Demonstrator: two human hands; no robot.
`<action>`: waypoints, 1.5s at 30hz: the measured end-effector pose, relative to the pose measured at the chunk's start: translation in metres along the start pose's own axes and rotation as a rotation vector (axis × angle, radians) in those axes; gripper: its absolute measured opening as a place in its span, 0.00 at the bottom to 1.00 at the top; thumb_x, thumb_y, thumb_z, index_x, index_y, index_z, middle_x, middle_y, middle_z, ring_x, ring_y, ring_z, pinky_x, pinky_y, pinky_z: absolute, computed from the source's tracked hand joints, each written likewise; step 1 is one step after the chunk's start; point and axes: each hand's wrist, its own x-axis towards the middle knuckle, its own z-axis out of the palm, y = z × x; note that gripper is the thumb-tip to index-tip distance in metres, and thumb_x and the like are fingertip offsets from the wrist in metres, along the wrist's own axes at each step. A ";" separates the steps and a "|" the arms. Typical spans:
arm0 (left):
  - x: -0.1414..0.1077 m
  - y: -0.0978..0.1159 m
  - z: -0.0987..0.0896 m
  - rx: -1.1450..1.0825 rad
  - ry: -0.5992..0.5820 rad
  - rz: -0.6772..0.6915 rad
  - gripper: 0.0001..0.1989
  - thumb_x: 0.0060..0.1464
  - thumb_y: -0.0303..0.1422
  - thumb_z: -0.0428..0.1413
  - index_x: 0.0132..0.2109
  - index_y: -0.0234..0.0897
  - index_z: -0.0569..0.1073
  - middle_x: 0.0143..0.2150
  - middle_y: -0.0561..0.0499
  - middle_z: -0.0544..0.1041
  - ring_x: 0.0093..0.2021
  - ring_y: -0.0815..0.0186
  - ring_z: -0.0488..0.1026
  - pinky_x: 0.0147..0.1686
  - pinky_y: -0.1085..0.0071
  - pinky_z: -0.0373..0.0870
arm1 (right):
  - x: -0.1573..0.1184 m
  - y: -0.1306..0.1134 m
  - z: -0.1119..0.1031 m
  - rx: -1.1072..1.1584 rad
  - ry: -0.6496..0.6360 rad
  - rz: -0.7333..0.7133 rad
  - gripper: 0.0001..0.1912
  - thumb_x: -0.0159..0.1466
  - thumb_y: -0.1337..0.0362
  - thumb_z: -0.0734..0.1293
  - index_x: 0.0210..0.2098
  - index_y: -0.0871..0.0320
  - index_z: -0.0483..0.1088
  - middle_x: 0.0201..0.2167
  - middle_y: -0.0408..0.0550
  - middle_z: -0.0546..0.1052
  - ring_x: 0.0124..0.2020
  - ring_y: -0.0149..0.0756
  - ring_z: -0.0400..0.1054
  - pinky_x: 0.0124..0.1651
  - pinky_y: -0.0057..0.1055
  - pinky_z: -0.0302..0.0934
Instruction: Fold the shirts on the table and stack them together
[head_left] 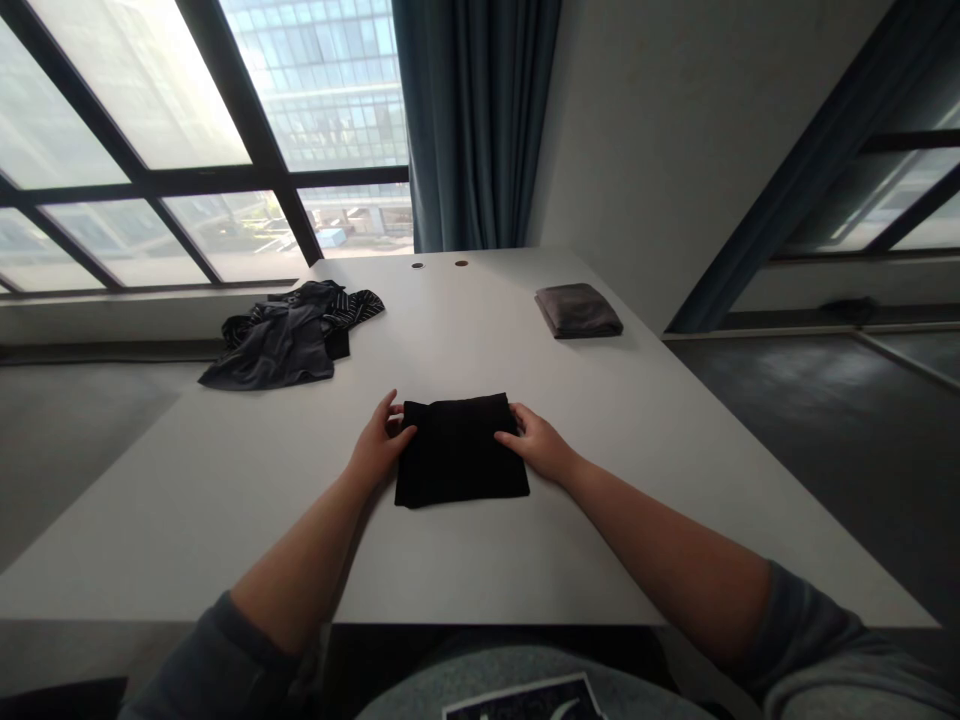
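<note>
A black folded garment lies on the white table in front of me, a compact block with its far edge slightly raised. My left hand grips its far left corner, thumb on top and some fingers behind the edge. On the opposite side my right hand pinches the far right edge, its thumb lying over the cloth and the other fingers partly hidden behind it. What kind of garment it is cannot be made out.
Dark crumpled clothes, some striped, are heaped at the table's left edge. A folded grey-brown cloth sits at the far right. Two round inserts mark the far end of the white table. Beyond hangs a blue curtain.
</note>
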 end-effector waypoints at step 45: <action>-0.014 0.033 0.016 -0.089 -0.086 -0.163 0.24 0.52 0.53 0.66 0.46 0.40 0.78 0.50 0.42 0.82 0.39 0.60 0.81 0.36 0.66 0.76 | 0.176 -0.034 -0.169 0.428 0.755 -0.123 0.36 0.62 0.61 0.69 0.67 0.39 0.55 0.61 0.45 0.74 0.55 0.42 0.74 0.54 0.48 0.75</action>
